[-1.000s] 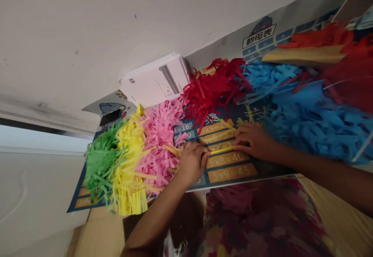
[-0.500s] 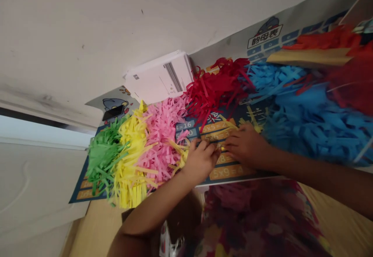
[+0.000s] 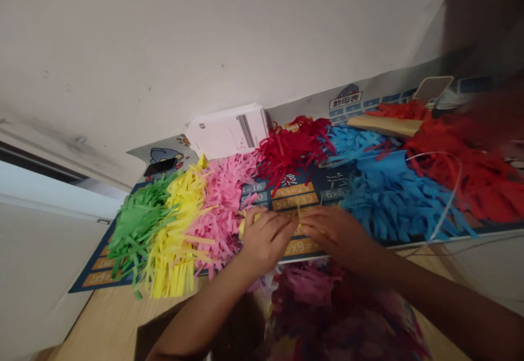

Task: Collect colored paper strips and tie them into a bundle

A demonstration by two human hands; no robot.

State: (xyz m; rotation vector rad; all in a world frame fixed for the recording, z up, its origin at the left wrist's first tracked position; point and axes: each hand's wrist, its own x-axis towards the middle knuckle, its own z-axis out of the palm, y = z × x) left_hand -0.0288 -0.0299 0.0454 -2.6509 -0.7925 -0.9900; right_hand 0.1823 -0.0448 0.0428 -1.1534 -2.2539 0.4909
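My left hand and my right hand meet fingertip to fingertip over the printed mat, just right of the pink paper. Their bent fingers pinch a piece of yellow fringed paper, mostly hidden under them; a bit shows left of my left hand and a thin strip rises between the fingertips. Pink fringed paper lies beside my left hand. Close to my right hand spreads blue fringed paper. Dark red fringed paper sits beyond both hands.
Yellow and green fringed paper lie at the left of the mat. A white box leans on the wall near a phone. Orange-red paper and a white cord are right. A colourful bag stands below the mat's edge.
My view has shifted, showing more of the right side. My hands have come together, fingertips now meeting, and less of the yellow fringed paper shows around them.
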